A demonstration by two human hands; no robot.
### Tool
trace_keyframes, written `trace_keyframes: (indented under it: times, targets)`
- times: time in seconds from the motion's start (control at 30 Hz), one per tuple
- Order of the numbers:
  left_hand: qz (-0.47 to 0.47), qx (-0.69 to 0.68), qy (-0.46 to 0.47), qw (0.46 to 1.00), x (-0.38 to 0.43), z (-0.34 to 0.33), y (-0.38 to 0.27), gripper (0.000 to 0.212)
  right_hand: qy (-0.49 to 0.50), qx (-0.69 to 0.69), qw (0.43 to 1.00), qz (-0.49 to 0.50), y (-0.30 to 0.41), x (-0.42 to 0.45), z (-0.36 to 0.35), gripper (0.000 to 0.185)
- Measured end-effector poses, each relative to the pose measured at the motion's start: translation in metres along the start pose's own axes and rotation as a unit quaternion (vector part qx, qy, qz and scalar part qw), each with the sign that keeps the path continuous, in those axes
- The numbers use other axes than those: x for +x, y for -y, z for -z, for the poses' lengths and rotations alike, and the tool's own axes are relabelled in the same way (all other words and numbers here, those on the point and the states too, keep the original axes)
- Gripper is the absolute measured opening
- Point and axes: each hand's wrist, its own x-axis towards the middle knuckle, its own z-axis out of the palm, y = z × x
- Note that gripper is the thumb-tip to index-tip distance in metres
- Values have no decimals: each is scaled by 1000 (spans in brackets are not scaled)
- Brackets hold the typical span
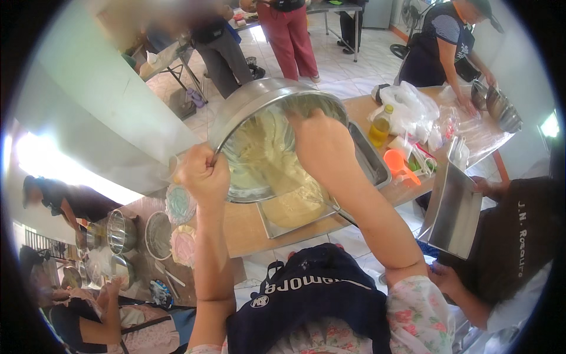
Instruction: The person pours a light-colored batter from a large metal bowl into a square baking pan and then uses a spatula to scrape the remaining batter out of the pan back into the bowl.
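My left hand [203, 172] grips the rim of a large stainless steel mixing bowl [274, 86], tipped on its side with its mouth towards me. Pale yellow batter [258, 152] coats the inside and runs over the lower edge. It pools in a rectangular metal baking pan [270, 229] on the table below. My right hand [325, 141] is curled at the bowl's right side, fingers reaching inside; whatever it may hold is hidden. A batter-coated wire whisk [316, 194] lies over the pan, its handle passing under my right forearm.
Another metal pan [369, 155] stands right of the bowl, near an oil bottle [380, 126] and orange measuring cup [398, 164]. At right, a co-worker holds a metal pan [455, 208]. Several steel bowls [121, 232] and two pastel-lined containers [180, 203] stand at left.
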Motion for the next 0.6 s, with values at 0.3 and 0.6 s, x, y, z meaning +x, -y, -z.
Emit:
trace_keyframes:
  times: [0.3, 0.6]
  targets:
    - [1, -4, -2, 1000, 3, -1, -8, 20, 85, 37, 996, -15, 11, -18, -47, 36]
    - [13, -26, 11, 999, 0, -4, -9, 19, -7, 16, 999, -38, 1, -8, -9, 35]
